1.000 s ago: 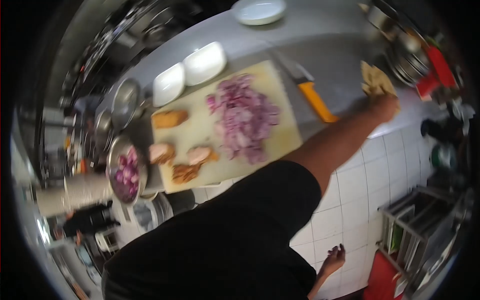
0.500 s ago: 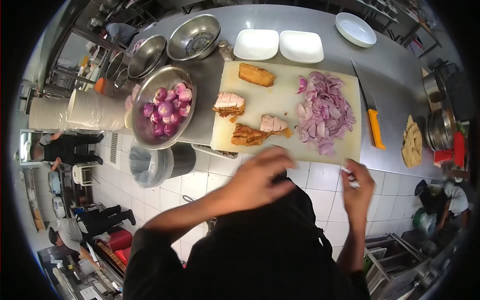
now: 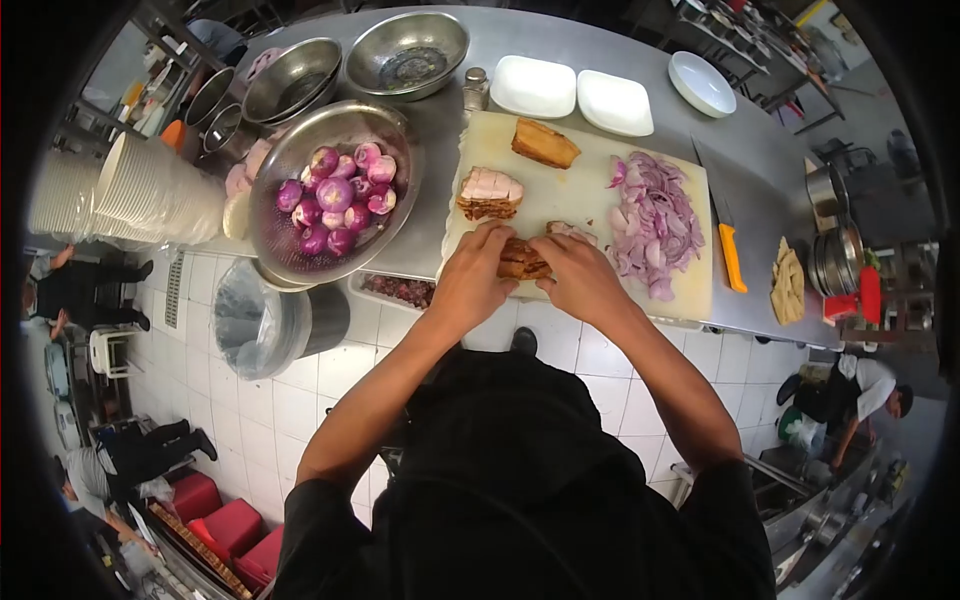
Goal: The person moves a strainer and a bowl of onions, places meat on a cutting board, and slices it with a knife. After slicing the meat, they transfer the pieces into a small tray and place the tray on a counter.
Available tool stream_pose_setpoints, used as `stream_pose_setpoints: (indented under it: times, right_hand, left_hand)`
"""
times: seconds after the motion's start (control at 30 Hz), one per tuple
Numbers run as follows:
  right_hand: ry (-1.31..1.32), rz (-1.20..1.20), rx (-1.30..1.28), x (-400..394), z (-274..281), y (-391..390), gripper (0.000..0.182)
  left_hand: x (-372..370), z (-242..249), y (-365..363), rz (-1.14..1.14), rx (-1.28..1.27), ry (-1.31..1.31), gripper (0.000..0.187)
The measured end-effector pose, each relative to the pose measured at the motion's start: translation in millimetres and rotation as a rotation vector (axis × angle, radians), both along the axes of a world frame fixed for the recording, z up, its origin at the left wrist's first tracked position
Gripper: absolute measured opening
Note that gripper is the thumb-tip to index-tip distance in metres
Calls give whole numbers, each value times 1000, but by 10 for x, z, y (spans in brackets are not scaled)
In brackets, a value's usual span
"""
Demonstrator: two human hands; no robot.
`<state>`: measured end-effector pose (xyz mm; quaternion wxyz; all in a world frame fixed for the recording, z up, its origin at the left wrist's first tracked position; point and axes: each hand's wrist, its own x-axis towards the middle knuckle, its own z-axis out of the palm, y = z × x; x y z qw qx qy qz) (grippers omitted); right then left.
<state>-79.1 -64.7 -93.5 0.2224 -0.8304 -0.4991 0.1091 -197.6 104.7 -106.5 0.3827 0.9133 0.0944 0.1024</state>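
At the front edge of a white cutting board (image 3: 590, 215), both of my hands are on a browned piece of cooked pork belly (image 3: 522, 262). My left hand (image 3: 478, 280) grips its left end with curled fingers. At its right end, my right hand (image 3: 584, 282) is closed over the meat, partly covering a paler sliced part (image 3: 572, 232). Behind my left hand sits another sliced pork piece (image 3: 490, 190). A whole golden-brown slab (image 3: 545, 143) lies farther back. Sliced red onion (image 3: 655, 225) is heaped on the board's right side.
An orange-handled knife (image 3: 730, 245) lies right of the board, near a folded tan cloth (image 3: 787, 285). A colander (image 3: 275, 225) of peeled red onions overhangs the left edge. White dishes (image 3: 533, 87) and metal bowls (image 3: 408, 55) stand behind. A lined bin (image 3: 250, 330) is below.
My hands have moved from in front of the board onto the front pork piece and closed on it. The small white thing seen in my right hand no longer shows. The view has shifted.
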Motion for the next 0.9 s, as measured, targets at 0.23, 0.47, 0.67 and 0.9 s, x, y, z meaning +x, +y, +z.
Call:
stream_pose_setpoints:
  times: [0.23, 0.47, 0.67, 0.9]
  right_hand:
    - [31, -11, -56, 14, -76, 86, 42]
    - [74, -29, -34, 35, 9, 118, 40]
    - [138, -2, 37, 173, 218, 56, 46]
    - [132, -156, -42, 623, 708, -250, 48]
  left_hand:
    - [133, -162, 26, -65, 6, -39, 59]
    - [119, -39, 82, -15, -183, 37, 59]
    - [174, 140, 55, -7, -206, -45, 62]
    - [763, 463, -173, -85, -129, -142, 64]
